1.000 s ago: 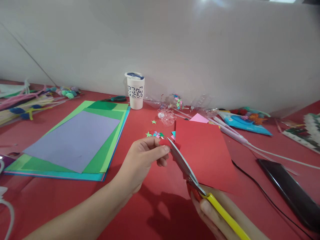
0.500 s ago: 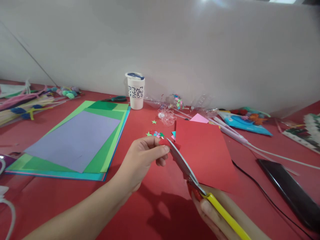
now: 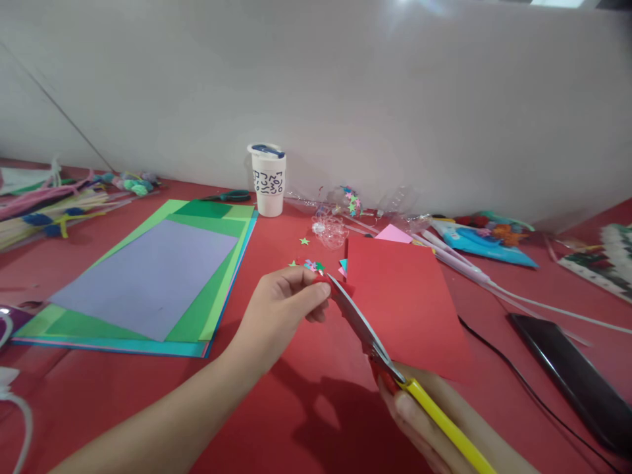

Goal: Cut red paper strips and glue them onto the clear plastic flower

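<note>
Between the thumb and fingers of my left hand [image 3: 291, 299] is a small piece of red paper [image 3: 340, 284], mostly hidden by the fingertips. My right hand [image 3: 415, 408] is closed round the yellow and red handles of a pair of scissors [image 3: 360, 319]. The blades point up and left, with their tips beside my left thumb and against the small red piece. A larger sheet of red paper [image 3: 409, 296] lies behind the scissors on the red table. Several small coloured stars [image 3: 312, 265] lie just beyond my left hand.
At left lies a stack of coloured sheets with a lilac sheet [image 3: 153, 276] on top. A white cup [image 3: 269, 187] stands near the wall. Clear crinkled wrap [image 3: 330, 229] lies behind the stars. On the right are a pink corded tool [image 3: 459, 263], a blue packet [image 3: 484, 243] and a black phone [image 3: 567, 375].
My left hand and the small red piece have shifted slightly up and left. The scissors have moved a little left with them, and their blades look slightly closer together.
</note>
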`<control>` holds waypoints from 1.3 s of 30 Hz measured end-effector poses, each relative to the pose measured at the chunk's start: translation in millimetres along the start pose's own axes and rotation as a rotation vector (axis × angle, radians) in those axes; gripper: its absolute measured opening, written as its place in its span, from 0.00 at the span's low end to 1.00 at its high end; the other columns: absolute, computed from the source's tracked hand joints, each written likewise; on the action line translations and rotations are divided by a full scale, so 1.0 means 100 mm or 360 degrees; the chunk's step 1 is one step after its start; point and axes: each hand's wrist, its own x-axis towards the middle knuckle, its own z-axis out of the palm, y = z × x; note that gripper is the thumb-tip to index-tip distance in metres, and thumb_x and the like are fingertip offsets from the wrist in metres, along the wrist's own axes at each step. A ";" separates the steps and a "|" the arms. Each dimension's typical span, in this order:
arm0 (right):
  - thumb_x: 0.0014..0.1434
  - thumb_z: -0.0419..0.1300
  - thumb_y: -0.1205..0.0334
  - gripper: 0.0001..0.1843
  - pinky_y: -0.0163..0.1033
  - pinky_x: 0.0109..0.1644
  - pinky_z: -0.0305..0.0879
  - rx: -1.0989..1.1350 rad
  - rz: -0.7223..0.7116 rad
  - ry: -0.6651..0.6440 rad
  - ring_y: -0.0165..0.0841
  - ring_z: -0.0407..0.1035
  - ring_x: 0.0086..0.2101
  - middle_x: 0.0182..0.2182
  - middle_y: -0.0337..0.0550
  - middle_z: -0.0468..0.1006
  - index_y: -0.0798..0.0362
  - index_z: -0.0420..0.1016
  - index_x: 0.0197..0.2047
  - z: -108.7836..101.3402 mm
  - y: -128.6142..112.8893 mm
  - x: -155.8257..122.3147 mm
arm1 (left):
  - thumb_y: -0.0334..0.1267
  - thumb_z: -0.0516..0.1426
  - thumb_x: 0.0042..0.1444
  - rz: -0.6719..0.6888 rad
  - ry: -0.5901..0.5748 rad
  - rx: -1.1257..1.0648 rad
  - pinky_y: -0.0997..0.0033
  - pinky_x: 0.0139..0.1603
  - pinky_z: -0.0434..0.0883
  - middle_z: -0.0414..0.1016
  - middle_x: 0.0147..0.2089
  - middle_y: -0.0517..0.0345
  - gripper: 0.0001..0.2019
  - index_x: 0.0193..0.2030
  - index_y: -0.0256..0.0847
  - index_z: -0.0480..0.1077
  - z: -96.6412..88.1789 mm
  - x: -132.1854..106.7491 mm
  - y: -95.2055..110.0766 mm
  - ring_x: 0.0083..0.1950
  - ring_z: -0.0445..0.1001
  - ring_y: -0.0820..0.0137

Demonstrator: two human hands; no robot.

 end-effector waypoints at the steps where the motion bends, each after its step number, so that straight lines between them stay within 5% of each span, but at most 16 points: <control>1: 0.52 0.53 0.32 0.28 0.38 0.29 0.58 0.0005 0.0000 0.0000 0.32 0.56 0.25 0.21 0.37 0.58 0.49 0.57 0.23 0.00 0.01 0.00 | 0.33 0.58 0.49 0.0039 0.0045 0.0053 0.80 0.27 0.65 0.69 0.19 0.64 0.07 0.22 0.37 0.69 0.00 0.00 0.01 0.23 0.67 0.79; 10: 0.56 0.46 0.30 0.28 0.33 0.19 0.50 0.0152 0.0132 -0.0142 0.27 0.51 0.17 0.16 0.31 0.54 0.49 0.59 0.29 0.03 0.16 -0.08 | 0.32 0.58 0.48 0.0067 -0.0046 -0.0066 0.82 0.26 0.64 0.68 0.19 0.66 0.05 0.23 0.37 0.69 -0.02 0.03 -0.05 0.22 0.65 0.81; 18: 0.57 0.46 0.30 0.29 0.32 0.21 0.47 0.0215 -0.0050 -0.0213 0.24 0.49 0.17 0.18 0.31 0.56 0.51 0.58 0.29 -0.08 0.24 -0.09 | 0.32 0.60 0.47 0.0151 -0.0077 -0.0048 0.82 0.25 0.64 0.67 0.21 0.66 0.06 0.22 0.37 0.67 0.04 -0.02 -0.05 0.23 0.65 0.81; 25: 0.54 0.49 0.29 0.30 0.32 0.23 0.51 0.0043 -0.0004 -0.0084 0.26 0.52 0.22 0.22 0.34 0.58 0.51 0.57 0.28 -0.11 0.04 -0.08 | 0.36 0.60 0.48 0.0019 -0.0129 -0.0017 0.80 0.24 0.64 0.65 0.20 0.66 0.09 0.22 0.37 0.67 0.02 -0.01 -0.07 0.22 0.63 0.80; 31: 0.57 0.47 0.31 0.29 0.32 0.23 0.53 0.0070 -0.0124 -0.0281 0.26 0.53 0.22 0.22 0.35 0.60 0.52 0.59 0.30 -0.16 0.07 -0.08 | 0.35 0.59 0.49 0.0114 -0.0180 0.0218 0.77 0.26 0.62 0.64 0.21 0.66 0.09 0.22 0.39 0.66 0.01 -0.03 -0.04 0.23 0.63 0.78; 36: 0.53 0.47 0.27 0.33 0.34 0.27 0.58 -0.0013 0.0037 -0.0020 0.28 0.57 0.25 0.27 0.38 0.62 0.52 0.65 0.34 -0.14 0.07 -0.11 | 0.33 0.57 0.49 0.0201 -0.0033 0.0536 0.75 0.28 0.61 0.65 0.21 0.66 0.07 0.21 0.39 0.66 0.02 -0.04 0.02 0.24 0.62 0.77; 39: 0.52 0.49 0.28 0.32 0.35 0.28 0.59 -0.0067 0.0047 -0.0050 0.29 0.58 0.25 0.26 0.37 0.62 0.53 0.65 0.31 -0.14 0.10 -0.13 | 0.33 0.58 0.49 0.0184 -0.0036 0.0528 0.76 0.27 0.61 0.64 0.20 0.66 0.08 0.21 0.39 0.67 0.01 -0.03 0.04 0.23 0.63 0.78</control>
